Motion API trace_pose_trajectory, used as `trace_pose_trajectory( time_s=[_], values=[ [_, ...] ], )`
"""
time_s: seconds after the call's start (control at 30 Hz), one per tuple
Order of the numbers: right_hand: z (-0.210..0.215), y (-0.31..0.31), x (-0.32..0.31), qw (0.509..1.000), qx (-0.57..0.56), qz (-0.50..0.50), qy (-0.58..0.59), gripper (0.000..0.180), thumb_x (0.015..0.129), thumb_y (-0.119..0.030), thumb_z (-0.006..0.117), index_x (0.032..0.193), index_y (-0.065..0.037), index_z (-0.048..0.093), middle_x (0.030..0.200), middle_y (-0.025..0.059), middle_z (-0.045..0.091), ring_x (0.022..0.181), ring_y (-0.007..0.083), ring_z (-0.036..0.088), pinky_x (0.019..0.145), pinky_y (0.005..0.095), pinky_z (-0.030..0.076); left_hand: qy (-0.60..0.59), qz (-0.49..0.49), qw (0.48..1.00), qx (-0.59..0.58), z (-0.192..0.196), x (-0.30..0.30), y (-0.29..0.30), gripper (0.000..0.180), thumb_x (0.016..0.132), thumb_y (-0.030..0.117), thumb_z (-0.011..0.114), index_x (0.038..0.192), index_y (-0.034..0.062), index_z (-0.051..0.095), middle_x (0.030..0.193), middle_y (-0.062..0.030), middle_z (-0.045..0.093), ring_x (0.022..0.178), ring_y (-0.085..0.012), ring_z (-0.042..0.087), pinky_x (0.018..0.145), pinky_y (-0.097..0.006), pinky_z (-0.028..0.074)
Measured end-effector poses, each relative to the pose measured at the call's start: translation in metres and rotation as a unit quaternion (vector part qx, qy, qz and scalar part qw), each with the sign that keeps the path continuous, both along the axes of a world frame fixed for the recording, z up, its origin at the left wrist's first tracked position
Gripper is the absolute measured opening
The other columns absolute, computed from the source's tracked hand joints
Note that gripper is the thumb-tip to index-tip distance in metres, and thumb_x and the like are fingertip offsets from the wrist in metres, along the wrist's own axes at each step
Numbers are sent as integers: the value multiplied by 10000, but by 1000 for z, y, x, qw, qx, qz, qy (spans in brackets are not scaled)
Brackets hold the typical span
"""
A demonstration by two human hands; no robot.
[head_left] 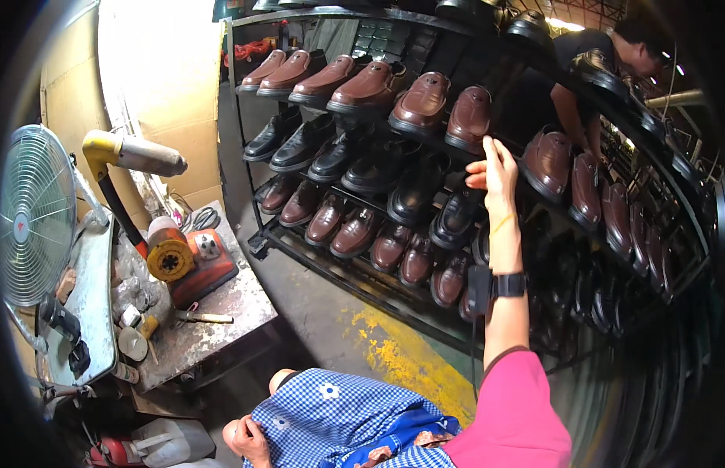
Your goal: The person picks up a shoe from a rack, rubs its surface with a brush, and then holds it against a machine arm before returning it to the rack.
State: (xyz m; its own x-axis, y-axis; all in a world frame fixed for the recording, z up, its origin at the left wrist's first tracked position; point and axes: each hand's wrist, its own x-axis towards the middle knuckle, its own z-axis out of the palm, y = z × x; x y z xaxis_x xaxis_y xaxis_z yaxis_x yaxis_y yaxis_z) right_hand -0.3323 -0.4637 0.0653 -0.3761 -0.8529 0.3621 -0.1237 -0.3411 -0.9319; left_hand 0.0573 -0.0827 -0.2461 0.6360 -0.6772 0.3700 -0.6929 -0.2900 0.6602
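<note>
My right hand (496, 173) reaches up toward the shoe rack, its fingers stretched out and apart, holding nothing. Its fingertips are just below the toe of a brown slip-on shoe (469, 117); whether they touch it I cannot tell. To its right sits another brown shoe (547, 162) on the same shelf. Down by my knee, my left hand (253, 444) rests near the edge of the blue checked apron (331, 413) with its fingers curled in. What is inside those fingers, if anything, stays hidden.
Brown and black shoes fill the shelves of a dark metal rack (316, 269). At left are a worktable (249, 308), a machine with an orange base (226, 269), a heat gun (148, 154) and a fan (37, 214). A person (592, 58) bends behind the rack.
</note>
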Motion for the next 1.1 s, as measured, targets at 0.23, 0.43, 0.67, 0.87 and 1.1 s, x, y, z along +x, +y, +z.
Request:
trace_pose_trajectory(
  time_s=[0.23, 0.43, 0.67, 0.87, 1.1],
  values=[
    [26, -17, -18, 891, -310, -162, 289, 323, 916, -221, 479, 1167, -33, 556, 1008, 148, 618, 916, 266, 593, 799, 374, 460, -221, -38, 974, -35, -3, 6, 2, 153, 805, 161, 603, 743, 29, 649, 703, -146, 626, 624, -311, 591, 590, -378, 462],
    [58, -48, -18, 923, -57, 137, 356, 423, 949, -340, 377, 1154, -10, 544, 1069, 179, 612, 960, 282, 612, 860, 356, 456, -205, -21, 978, -21, 4, -3, -4, 165, 796, 154, 601, 699, 37, 663, 656, -123, 621, 596, -290, 578, 575, -376, 450],
    [30, 66, -31, 948, -301, -84, -58, 270, 925, -206, 492, 1114, -37, 588, 639, 59, 606, 499, 103, 556, 456, 213, 476, -232, -15, 972, -30, 1, 0, 1, 159, 795, 152, 600, 707, 39, 670, 653, -125, 619, 591, -293, 575, 573, -378, 449],
    [-10, 87, -80, 966, -140, -212, -52, 536, 861, -420, 577, 1230, -42, 483, 656, 69, 596, 451, 94, 552, 353, 167, 417, -238, -33, 971, -22, -13, 10, 0, 184, 812, 182, 575, 719, 63, 681, 655, -120, 627, 594, -288, 583, 573, -382, 454],
    [3, 53, -91, 972, -81, -151, -158, 514, 794, -456, 614, 1108, -58, 530, 689, 125, 642, 399, 147, 577, 330, 207, 452, -194, -40, 980, 21, -18, 8, 3, 225, 841, 227, 541, 766, 79, 694, 692, -103, 647, 619, -285, 596, 583, -377, 463]
  ],
)
